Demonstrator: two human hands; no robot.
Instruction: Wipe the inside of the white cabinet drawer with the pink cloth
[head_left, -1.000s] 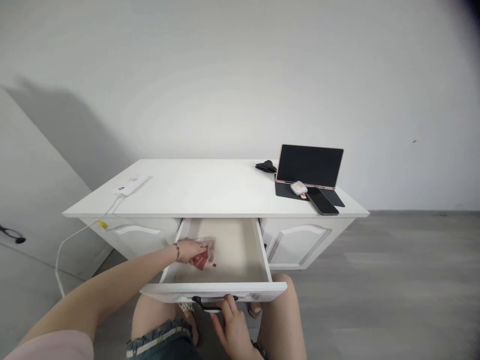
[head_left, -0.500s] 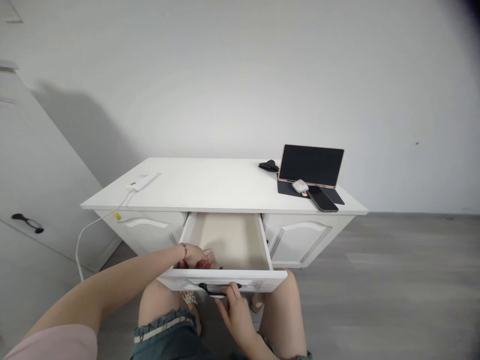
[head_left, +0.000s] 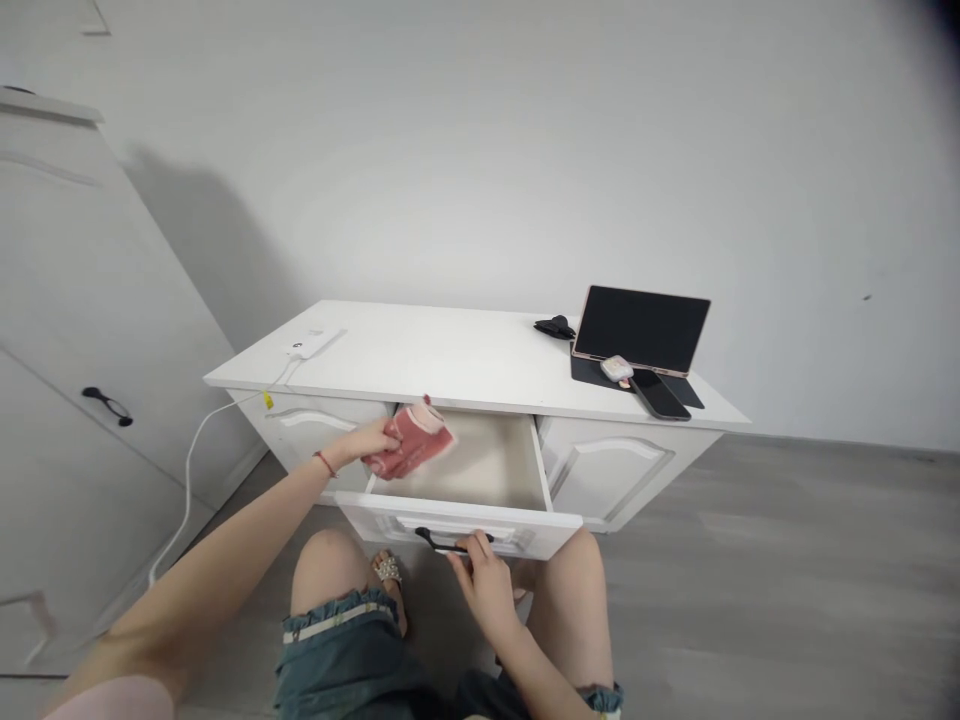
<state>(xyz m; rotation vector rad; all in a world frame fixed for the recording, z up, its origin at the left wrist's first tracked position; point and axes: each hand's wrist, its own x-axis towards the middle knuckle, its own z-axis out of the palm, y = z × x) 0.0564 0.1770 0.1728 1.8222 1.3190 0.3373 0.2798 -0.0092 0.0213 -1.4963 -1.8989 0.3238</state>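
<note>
My left hand (head_left: 373,441) is closed on a pink-red pouch (head_left: 411,450) and holds it in the air above the left side of the open white drawer (head_left: 480,518). The drawer's pale inside shows nothing else in it. My right hand (head_left: 484,570) grips the black handle (head_left: 442,543) on the drawer front, fingers curled round it. The drawer belongs to a low white cabinet (head_left: 450,365) against the wall. My bare knees are below the drawer front.
On the cabinet top at the right stand a dark tablet (head_left: 642,327), a phone (head_left: 661,395), a small white earbud case (head_left: 616,368) and a black object (head_left: 555,326). A white charger (head_left: 313,343) with cable lies at the left. A white wardrobe (head_left: 67,330) stands left; grey floor lies right.
My left hand has lifted the pouch up out of the drawer. My right hand stays on the handle. The view has shifted left and back.
</note>
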